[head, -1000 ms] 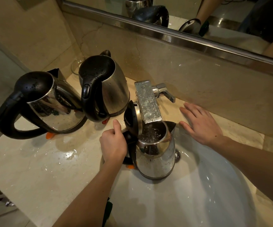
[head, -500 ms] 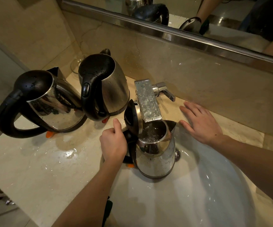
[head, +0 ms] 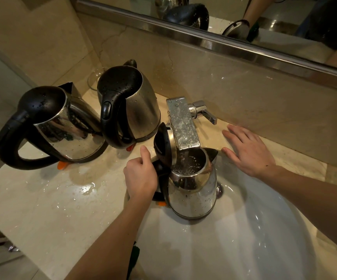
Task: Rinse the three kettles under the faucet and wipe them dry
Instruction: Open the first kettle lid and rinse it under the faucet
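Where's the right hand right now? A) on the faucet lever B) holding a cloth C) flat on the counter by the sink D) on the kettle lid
C: the right hand lies open, fingers straight, on the counter short of the faucet lever, while the left hand grips the handle of the kettle under the faucet.

Bare left hand (head: 141, 178) and forearm, bare right hand (head: 250, 156) and forearm, uncovered as far as visible
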